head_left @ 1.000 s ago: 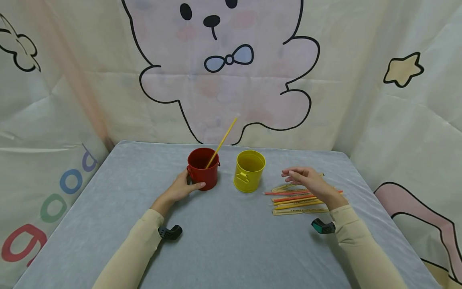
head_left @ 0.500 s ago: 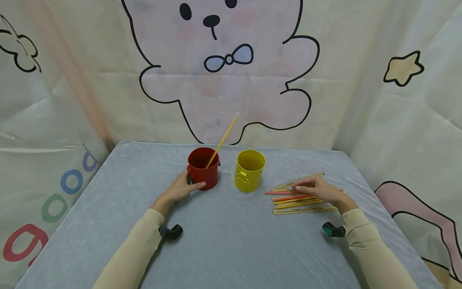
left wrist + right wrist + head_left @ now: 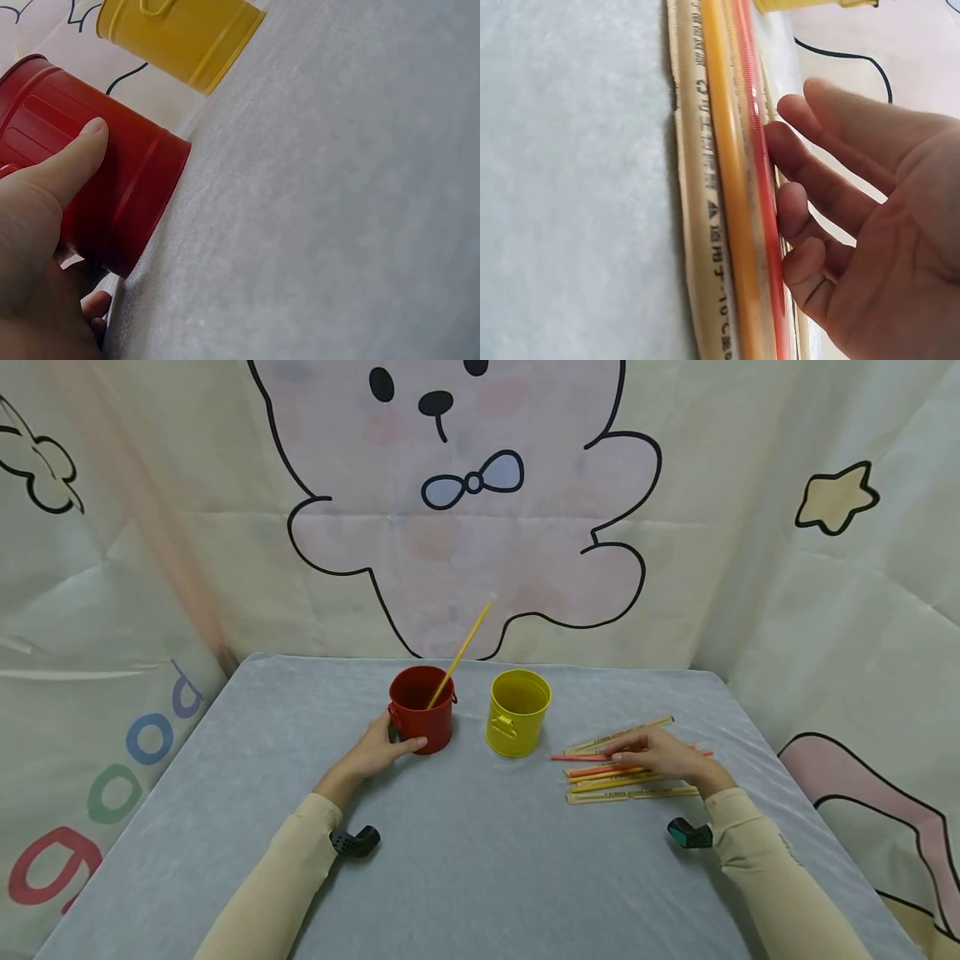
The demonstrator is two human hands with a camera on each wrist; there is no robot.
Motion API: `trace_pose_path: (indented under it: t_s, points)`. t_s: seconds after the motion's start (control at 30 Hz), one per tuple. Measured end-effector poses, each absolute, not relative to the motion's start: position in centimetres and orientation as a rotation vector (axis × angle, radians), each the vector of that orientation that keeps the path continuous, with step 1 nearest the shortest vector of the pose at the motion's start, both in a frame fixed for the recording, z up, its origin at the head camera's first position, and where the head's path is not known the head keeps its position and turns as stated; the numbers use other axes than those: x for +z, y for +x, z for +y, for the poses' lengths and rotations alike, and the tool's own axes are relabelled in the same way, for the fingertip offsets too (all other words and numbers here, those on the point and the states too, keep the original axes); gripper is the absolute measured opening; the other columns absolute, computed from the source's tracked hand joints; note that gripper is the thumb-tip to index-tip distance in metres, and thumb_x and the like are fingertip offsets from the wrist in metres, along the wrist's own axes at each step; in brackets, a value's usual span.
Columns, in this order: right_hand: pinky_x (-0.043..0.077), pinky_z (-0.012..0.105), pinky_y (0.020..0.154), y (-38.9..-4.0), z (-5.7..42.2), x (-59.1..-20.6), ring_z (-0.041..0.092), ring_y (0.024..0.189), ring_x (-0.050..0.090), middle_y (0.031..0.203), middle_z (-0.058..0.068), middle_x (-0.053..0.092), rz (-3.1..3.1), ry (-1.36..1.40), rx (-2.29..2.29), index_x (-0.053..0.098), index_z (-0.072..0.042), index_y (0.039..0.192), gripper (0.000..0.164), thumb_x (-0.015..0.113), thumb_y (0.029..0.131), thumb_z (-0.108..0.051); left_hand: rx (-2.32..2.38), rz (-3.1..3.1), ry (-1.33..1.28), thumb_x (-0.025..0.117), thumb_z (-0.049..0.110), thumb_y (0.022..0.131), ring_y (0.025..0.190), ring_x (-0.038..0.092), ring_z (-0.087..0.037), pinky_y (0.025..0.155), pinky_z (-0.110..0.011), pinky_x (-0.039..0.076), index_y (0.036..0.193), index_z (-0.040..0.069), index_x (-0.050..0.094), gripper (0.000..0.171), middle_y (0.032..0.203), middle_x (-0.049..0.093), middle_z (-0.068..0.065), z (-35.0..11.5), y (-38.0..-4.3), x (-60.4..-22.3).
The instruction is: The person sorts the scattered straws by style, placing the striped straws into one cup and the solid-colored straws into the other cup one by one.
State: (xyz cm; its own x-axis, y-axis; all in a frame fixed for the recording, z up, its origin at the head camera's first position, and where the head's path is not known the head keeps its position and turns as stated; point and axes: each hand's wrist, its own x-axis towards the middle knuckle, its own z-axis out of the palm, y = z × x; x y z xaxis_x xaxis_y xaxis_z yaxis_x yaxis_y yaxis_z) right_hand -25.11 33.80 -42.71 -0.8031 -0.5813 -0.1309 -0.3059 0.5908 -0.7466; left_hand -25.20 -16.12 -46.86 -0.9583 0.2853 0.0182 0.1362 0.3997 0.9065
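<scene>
My left hand [image 3: 372, 749] grips the side of a small red metal bucket [image 3: 431, 729], its thumb along the front wall [image 3: 127, 172]. A yellow drinking straw [image 3: 468, 639] leans up out of this bucket. To its right stands a yellow bucket [image 3: 517, 735] with a small side handle. My right hand [image 3: 663, 754] is over a pile of straws, several in printed paper wrappers [image 3: 705, 172]. In the right wrist view its loosely bent fingertips touch or nearly touch a red bendy straw [image 3: 763, 150]; the thumb stands apart from it. An orange straw [image 3: 731, 150] lies alongside.
A light blue cloth [image 3: 480, 860] covers the table. Behind it hangs a pale curtain [image 3: 720, 560] with a cartoon bear and a star. Black wrist cameras [image 3: 356, 842] sit under both forearms.
My right hand has come down from above the straws to the pile, its fingers lower and closer together. The left hand and both buckets stay in place.
</scene>
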Motion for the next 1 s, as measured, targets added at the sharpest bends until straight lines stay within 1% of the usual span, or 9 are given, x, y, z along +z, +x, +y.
trace_pose_path:
  t_s: [0.2, 0.3, 0.43, 0.57, 0.67, 0.8, 0.9, 1.0]
  points:
    - [0.054, 0.017, 0.082, -25.0, 32.9, -42.9, 0.009, 0.102, 0.068, 0.119, 0.026, 0.071, 2.520, -0.741, -1.002, 0.072, 0.005, 0.118, 0.025, 0.063, 0.099, -0.009, 1.582, 2.508, 0.335, 0.076, 0.030, 0.091, 0.154, 0.027, -0.034, 0.125, -0.059, 0.022, 0.157, 0.010, 0.027, 0.084, 0.163, 0.035, -0.012, -16.1, -25.2, -47.0]
    - [0.056, 0.018, 0.078, -24.9, 32.3, -43.2, 0.011, 0.096, 0.070, 0.114, 0.027, 0.072, 2.546, -0.763, -0.990, 0.072, 0.008, 0.113, 0.022, 0.065, 0.097, -0.006, 1.580, 2.515, 0.337, 0.075, 0.029, 0.092, 0.154, 0.027, -0.034, 0.125, -0.059, 0.021, 0.158, 0.009, 0.027, 0.084, 0.163, 0.035, -0.012, -16.0, -25.1, -46.8]
    - [0.056, 0.021, 0.068, -24.8, 31.9, -43.4, 0.009, 0.080, 0.068, 0.104, 0.026, 0.073, 2.570, -0.761, -0.998, 0.073, 0.010, 0.108, 0.018, 0.066, 0.095, -0.001, 1.579, 2.515, 0.346, 0.075, 0.029, 0.092, 0.154, 0.028, -0.034, 0.125, -0.059, 0.022, 0.158, 0.010, 0.027, 0.084, 0.163, 0.036, -0.012, -15.8, -25.0, -46.7]
    - [0.051, 0.021, 0.061, -24.7, 31.6, -43.4, 0.003, 0.069, 0.058, 0.094, 0.020, 0.073, 2.603, -0.735, -0.985, 0.074, 0.007, 0.102, 0.013, 0.067, 0.094, 0.001, 1.591, 2.502, 0.336, 0.075, 0.030, 0.091, 0.153, 0.028, -0.034, 0.125, -0.060, 0.022, 0.158, 0.011, 0.027, 0.084, 0.163, 0.035, -0.011, -15.8, -24.9, -46.6]
    - [0.050, 0.020, 0.060, -24.6, 31.5, -43.4, 0.003, 0.068, 0.056, 0.091, 0.018, 0.073, 2.608, -0.729, -0.985, 0.074, 0.006, 0.099, 0.010, 0.066, 0.093, 0.002, 1.595, 2.499, 0.333, 0.075, 0.030, 0.092, 0.154, 0.027, -0.034, 0.125, -0.061, 0.021, 0.159, 0.011, 0.025, 0.086, 0.164, 0.034, -0.011, -15.9, -24.9, -46.6]
    - [0.052, 0.021, 0.065, -24.7, 31.4, -43.5, 0.005, 0.074, 0.061, 0.092, 0.018, 0.072, 2.591, -0.730, -1.004, 0.072, 0.005, 0.097, 0.008, 0.066, 0.093, 0.004, 1.599, 2.500, 0.333, 0.075, 0.029, 0.092, 0.155, 0.026, -0.035, 0.125, -0.061, 0.020, 0.159, 0.011, 0.025, 0.087, 0.164, 0.033, -0.012, -15.9, -25.0, -46.7]
    - [0.053, 0.021, 0.067, -24.7, 31.3, -43.5, 0.005, 0.076, 0.063, 0.093, 0.018, 0.072, 2.593, -0.741, -1.006, 0.072, 0.004, 0.096, 0.007, 0.066, 0.093, 0.003, 1.599, 2.506, 0.326, 0.076, 0.029, 0.091, 0.154, 0.027, -0.035, 0.125, -0.060, 0.021, 0.159, 0.011, 0.026, 0.086, 0.164, 0.034, -0.012, -16.0, -25.0, -46.7]
    - [0.052, 0.021, 0.066, -24.7, 31.4, -43.4, 0.004, 0.076, 0.061, 0.092, 0.018, 0.072, 2.593, -0.760, -1.009, 0.072, 0.005, 0.099, 0.008, 0.066, 0.094, 0.003, 1.597, 2.513, 0.333, 0.076, 0.029, 0.091, 0.154, 0.028, -0.034, 0.125, -0.059, 0.022, 0.158, 0.011, 0.027, 0.085, 0.163, 0.035, -0.012, -15.9, -25.1, -46.8]
